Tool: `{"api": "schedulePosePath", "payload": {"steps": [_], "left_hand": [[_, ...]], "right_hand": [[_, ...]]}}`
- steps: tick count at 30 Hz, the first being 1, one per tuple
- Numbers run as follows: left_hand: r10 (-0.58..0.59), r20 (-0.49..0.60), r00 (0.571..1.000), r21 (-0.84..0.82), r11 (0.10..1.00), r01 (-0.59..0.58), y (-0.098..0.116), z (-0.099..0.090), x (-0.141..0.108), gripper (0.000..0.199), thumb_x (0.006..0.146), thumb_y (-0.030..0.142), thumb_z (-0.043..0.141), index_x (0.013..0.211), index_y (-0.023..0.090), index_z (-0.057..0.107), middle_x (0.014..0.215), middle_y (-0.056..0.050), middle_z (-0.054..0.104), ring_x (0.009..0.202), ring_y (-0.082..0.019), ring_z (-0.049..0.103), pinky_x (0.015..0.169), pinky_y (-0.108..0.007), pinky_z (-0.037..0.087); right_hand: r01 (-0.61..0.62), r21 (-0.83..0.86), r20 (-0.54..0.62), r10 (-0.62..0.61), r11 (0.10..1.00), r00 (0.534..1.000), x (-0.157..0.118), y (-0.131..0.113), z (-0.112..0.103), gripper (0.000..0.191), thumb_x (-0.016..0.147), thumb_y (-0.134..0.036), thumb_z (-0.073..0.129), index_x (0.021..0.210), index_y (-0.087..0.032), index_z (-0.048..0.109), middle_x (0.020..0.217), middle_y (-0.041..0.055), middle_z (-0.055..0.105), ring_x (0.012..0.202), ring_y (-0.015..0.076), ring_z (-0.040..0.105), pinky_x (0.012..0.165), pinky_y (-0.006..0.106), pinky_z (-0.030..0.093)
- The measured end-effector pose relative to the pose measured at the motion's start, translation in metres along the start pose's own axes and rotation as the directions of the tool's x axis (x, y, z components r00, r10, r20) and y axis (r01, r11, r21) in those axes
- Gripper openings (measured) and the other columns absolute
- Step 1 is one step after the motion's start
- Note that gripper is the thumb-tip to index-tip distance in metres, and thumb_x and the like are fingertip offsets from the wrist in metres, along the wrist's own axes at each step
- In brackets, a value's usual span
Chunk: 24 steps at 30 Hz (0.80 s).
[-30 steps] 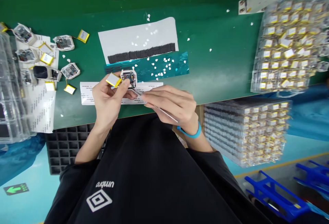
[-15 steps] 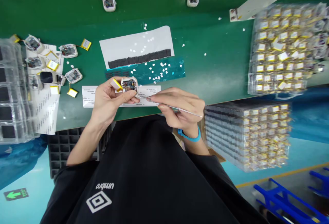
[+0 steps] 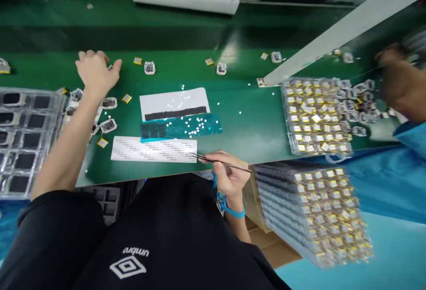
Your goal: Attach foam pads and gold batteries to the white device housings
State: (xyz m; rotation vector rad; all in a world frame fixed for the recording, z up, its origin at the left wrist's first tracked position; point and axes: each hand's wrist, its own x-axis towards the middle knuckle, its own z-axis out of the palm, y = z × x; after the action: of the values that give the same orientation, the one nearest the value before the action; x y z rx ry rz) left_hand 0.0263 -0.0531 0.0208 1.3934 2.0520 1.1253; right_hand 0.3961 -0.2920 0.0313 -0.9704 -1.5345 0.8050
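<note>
Left hand point(image 3: 96, 73) at upper left, fingers spread and empty, just above white-cased circuit modules point(image 3: 109, 102) on the green tabletop point(image 3: 246, 135), right hand point(image 3: 226, 178) at lower centre, fingers closed on steel tweezers point(image 3: 221, 162), tips at the edge of a white label strip point(image 3: 153, 149)

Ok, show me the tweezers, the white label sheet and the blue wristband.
Tweezers point(image 3: 240, 169): head view, on the steel shaft toward the rear end.
Label sheet point(image 3: 153, 150): head view, on the middle of the sheet.
Wristband point(image 3: 234, 214): head view, on the blue band's outer face.
</note>
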Motion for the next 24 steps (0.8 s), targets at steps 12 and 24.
{"api": "schedulePosePath", "payload": {"steps": [12, 24], "left_hand": [[0.294, 0.234, 0.927, -0.286, 0.932, -0.224, 0.022, 0.069, -0.007, 0.049, 0.07, 0.031, 0.098, 0.079, 0.024, 0.051, 0.066, 0.009, 0.058, 0.089, -0.017, 0.064, 0.088, -0.033, 0.049], [0.237, 0.517, 0.823, -0.618, 0.768, 0.167, 0.099, 0.014, -0.231, 0.035, 0.089, 0.048, 0.083, 0.102, 0.019, 0.069, 0.073, -0.002, 0.076, 0.055, -0.019, 0.075, 0.053, -0.028, 0.063]], "right_hand": [[-0.05, -0.182, 0.177, 0.083, 0.982, 0.981, 0.005, 0.0, 0.013, 0.03, 0.109, -0.023, 0.05, 0.102, -0.018, 0.078, 0.105, 0.0093, 0.079, 0.101, 0.0185, 0.076, 0.086, 0.032, 0.062], [0.07, -0.387, -0.065, -0.103, 0.919, 0.993, 0.038, -0.002, 0.041, 0.023, 0.103, -0.035, 0.067, 0.12, -0.02, 0.069, 0.071, -0.0049, 0.067, 0.055, 0.0093, 0.056, 0.057, 0.022, 0.051]]}}
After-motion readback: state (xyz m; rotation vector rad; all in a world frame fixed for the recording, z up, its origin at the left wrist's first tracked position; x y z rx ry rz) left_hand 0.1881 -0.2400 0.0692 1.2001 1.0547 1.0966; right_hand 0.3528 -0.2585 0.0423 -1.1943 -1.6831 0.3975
